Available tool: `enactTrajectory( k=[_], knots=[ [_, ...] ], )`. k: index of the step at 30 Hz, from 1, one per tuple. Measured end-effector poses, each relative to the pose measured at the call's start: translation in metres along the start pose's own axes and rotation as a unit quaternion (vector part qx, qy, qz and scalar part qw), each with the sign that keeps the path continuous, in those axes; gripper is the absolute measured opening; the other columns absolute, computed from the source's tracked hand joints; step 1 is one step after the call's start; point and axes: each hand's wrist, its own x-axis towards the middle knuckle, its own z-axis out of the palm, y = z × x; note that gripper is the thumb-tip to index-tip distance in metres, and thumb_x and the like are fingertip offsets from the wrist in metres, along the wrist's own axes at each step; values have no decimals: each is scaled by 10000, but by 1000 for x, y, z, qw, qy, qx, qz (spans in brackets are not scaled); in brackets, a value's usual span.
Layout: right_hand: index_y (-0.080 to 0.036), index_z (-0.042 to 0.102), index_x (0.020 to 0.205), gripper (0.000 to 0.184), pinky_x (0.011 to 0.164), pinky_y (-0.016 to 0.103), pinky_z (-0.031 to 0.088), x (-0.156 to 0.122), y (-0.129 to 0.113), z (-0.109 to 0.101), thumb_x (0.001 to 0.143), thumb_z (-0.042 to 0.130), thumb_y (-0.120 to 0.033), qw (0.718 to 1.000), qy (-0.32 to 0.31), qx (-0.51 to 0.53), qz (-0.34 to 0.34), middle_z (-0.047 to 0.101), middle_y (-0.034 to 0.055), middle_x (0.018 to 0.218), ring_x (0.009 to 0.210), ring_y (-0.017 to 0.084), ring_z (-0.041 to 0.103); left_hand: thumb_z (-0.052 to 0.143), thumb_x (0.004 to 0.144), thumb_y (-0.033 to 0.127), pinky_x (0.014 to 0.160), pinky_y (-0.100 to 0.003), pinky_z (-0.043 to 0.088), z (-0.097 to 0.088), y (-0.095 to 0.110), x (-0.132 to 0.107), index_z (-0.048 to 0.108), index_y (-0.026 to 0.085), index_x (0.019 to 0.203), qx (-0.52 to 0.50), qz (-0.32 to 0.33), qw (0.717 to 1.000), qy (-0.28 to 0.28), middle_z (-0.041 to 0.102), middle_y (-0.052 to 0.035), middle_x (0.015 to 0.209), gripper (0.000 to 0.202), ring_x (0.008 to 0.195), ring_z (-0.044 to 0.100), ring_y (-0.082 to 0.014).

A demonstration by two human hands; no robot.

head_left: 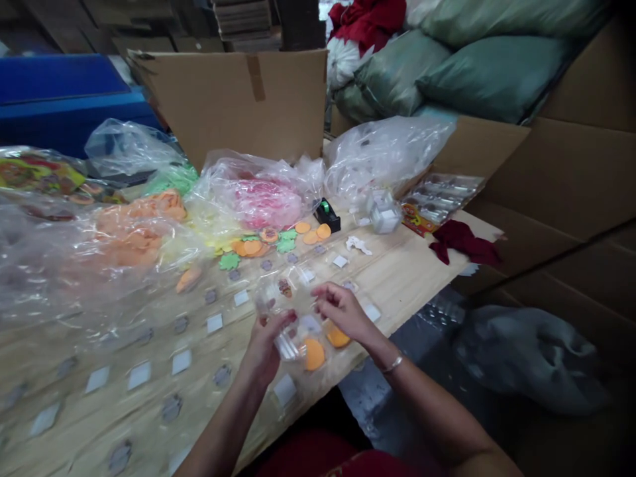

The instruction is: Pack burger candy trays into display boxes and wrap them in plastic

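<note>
My left hand (pixel 264 344) is closed on the near left edge of a clear plastic blister tray (pixel 291 311) that lies on the wooden table (pixel 412 271). My right hand (pixel 342 311) rests on the tray's right side, fingers curled and pinched over it. Orange foam discs (pixel 315 354) sit in the tray's near pockets, just below both hands. A small printed sticker (pixel 285 287) shows in a far pocket. What the right fingertips pinch is too small to make out.
Rows of small white and grey squares (pixel 181 361) cover the table. Loose orange and green foam shapes (pixel 258 246) lie beyond the tray. Plastic bags (pixel 263 195) of coloured pieces, a black tape dispenser (pixel 326 213), a cardboard box (pixel 238 99) and a dark red cloth (pixel 464 240) stand around.
</note>
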Motion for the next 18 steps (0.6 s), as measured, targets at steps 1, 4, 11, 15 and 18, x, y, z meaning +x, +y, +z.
enactTrajectory(
  k=[1,4,11,15,18],
  knots=[
    [-177,605,1011,224,600,255,460,-5,0,-16,850,544,-319,996,59,-61,-27,614,-11,718,638,140,580,830,613,214,664,-304,535,-2,3,-1,543,201,1129,6,-3,1000,16,723,-53,855,590,798,680,-211],
    [-161,626,1076,254,711,289,483,-21,7,-76,905,471,-266,915,233,-318,-83,674,63,894,775,177,626,741,717,162,669,-303,538,-10,8,-1,512,212,1164,23,-7,999,39,720,-65,880,505,839,682,-208],
    [-161,663,1020,197,829,322,473,-39,58,-149,927,492,-195,775,158,-611,30,686,124,997,971,242,623,812,687,333,725,-347,542,-9,-9,-8,487,212,1233,29,-36,999,-18,717,-87,952,647,922,665,-235],
    [-175,650,927,178,836,353,464,-45,42,-93,921,568,-333,867,158,-466,-84,648,107,934,932,243,592,900,503,494,703,-308,522,6,-24,-16,560,168,1106,53,5,998,-33,699,-71,917,765,873,646,-215],
    [-204,632,892,177,736,292,463,-52,14,-31,860,662,-375,971,5,-214,-101,623,27,844,809,179,580,899,488,513,678,-277,508,19,-31,-20,575,158,1013,58,44,997,-34,684,-43,851,711,775,632,-173]
  ],
)
